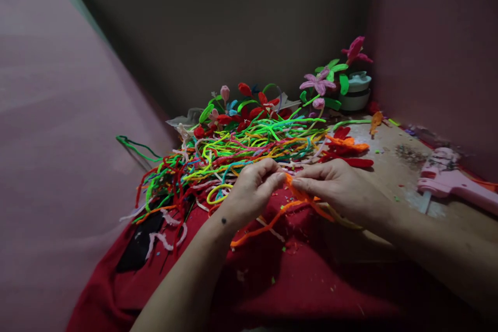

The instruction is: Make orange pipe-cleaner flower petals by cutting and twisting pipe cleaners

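Between my two hands is an orange pipe cleaner (268, 225), its loose ends trailing down to the left and right. My left hand (257, 187) pinches it from one side with thumb and forefinger. Opposite, my right hand (336, 187) is closed on the same orange piece, fingertips almost meeting the left ones. Just behind the hands lies a big tangled heap of coloured pipe cleaners (249, 145), mostly green, yellow, red and pink. Finished-looking orange petals (350, 143) and red petals (356, 162) rest beyond my right hand.
A pink glue gun (451, 181) lies on a brown board (392, 166) at right. Pipe-cleaner flowers (319, 83) stand at the back beside a pale round container (356, 91). A dark flat object (140, 244) sits on the red cloth (311, 280). Walls rise close on both sides.
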A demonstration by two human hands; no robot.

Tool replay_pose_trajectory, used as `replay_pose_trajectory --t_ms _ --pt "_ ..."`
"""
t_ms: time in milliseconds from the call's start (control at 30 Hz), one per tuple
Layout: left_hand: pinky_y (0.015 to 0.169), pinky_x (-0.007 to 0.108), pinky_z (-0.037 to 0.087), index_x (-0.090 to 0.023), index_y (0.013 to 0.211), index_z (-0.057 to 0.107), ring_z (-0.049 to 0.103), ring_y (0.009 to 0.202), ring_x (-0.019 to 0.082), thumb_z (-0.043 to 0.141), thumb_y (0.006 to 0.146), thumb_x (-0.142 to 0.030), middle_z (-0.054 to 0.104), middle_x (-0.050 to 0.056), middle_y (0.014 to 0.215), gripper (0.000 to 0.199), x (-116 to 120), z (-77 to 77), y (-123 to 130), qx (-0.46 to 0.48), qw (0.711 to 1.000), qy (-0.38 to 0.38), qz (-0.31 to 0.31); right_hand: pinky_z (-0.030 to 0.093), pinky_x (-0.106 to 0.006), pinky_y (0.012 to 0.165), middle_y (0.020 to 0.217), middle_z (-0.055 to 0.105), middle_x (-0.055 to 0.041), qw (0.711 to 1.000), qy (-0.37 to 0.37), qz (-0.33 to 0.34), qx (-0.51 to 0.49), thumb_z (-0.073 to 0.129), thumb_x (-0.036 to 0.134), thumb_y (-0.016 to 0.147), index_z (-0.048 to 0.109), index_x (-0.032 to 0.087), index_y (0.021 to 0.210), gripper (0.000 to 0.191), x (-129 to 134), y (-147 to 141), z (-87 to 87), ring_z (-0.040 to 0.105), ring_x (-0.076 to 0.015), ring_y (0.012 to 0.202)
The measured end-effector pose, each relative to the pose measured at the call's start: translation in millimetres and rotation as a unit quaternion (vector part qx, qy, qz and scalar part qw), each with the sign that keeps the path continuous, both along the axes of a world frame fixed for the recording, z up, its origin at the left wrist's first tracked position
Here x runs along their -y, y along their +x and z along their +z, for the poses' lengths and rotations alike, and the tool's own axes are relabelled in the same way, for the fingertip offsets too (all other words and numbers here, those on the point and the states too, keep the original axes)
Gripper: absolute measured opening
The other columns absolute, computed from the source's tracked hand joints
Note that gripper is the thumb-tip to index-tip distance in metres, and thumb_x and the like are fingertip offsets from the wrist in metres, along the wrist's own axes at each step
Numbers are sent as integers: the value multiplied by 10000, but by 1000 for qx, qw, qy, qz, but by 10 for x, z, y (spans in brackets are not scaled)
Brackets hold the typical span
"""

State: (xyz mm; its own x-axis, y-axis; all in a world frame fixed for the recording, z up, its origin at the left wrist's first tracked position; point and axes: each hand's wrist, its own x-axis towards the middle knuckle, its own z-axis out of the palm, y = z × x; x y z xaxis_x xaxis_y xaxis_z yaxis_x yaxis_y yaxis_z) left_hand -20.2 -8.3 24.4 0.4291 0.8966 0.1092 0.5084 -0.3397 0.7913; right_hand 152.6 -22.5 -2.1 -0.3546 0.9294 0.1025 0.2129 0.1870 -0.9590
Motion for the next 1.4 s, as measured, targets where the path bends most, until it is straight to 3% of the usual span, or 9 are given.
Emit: replay_pose_trajectory --t_ms 67,167,400,767,900,1100,1200,1300,1400 --pt "560 212 334 -138 692 531 405 594 83 489 810 -261 461 -31 621 175 0 5 18 20 1000 -13 16 317 -241 493 545 528 6 995 -79 31 -44 559 307 752 641 144 607 233 -13 1 2 414 -92 492" --pt "589 211 353 -124 667 583 447 626 90 542 771 -229 518 -14 639 154 15 16 50 18 999 13 37 331 -246 511 564 559 -9 987 -130 33 -84 611 277 687 643 143 591 168 -27 -4 -17 443 -100 513" --pt "483 185 291 -129 659 542 353 505 56 511 795 -266 428 -49 556 195 41 -32 111 49 997 -32 50 329 -242 483 533 553 -4 975 -174 8 -136 653 291 663 642 147 567 173 -34 -15 -61 435 -92 472" --pt "433 166 293 -147 682 550 372 439 47 507 776 -262 474 -53 516 154 20 -203 158 45 993 35 106 357 -240 556 572 566 11 952 -248 24 -175 704 308 629 632 131 625 191 -5 -74 -19 488 -97 544" --pt "415 155 290 -142 669 532 359 422 35 532 762 -245 464 -61 504 139 14 -178 168 100 989 -14 107 330 -228 517 577 571 12 949 -260 36 -174 686 307 644 638 131 658 183 -25 -65 -49 456 -81 507" --pt "420 164 307 -130 827 585 391 437 37 581 749 -266 516 -41 575 156 -12 -138 162 177 978 -99 38 297 -222 476 524 525 28 952 -249 36 -174 627 233 663 600 133 602 120 -15 -56 -12 400 -64 451" --pt "450 177 338 -133 761 595 402 454 49 569 758 -261 503 -40 558 131 -22 -172 155 127 989 -57 43 292 -222 467 513 519 31 953 -254 27 -163 612 167 635 594 140 560 81 0 -49 46 386 -61 440" --pt "544 196 389 -150 727 588 464 541 72 535 779 -207 553 -21 620 94 -29 -202 141 29 997 68 33 238 -222 422 416 427 51 957 -250 25 -145 592 139 641 565 151 472 171 17 -35 96 310 -50 385" --pt "607 209 404 -161 717 569 506 619 91 508 795 -174 589 -3 690 100 -35 -211 121 -43 983 176 7 257 -226 423 381 396 50 961 -239 30 -133 596 134 653 561 160 425 232 22 -35 101 294 -51 374"
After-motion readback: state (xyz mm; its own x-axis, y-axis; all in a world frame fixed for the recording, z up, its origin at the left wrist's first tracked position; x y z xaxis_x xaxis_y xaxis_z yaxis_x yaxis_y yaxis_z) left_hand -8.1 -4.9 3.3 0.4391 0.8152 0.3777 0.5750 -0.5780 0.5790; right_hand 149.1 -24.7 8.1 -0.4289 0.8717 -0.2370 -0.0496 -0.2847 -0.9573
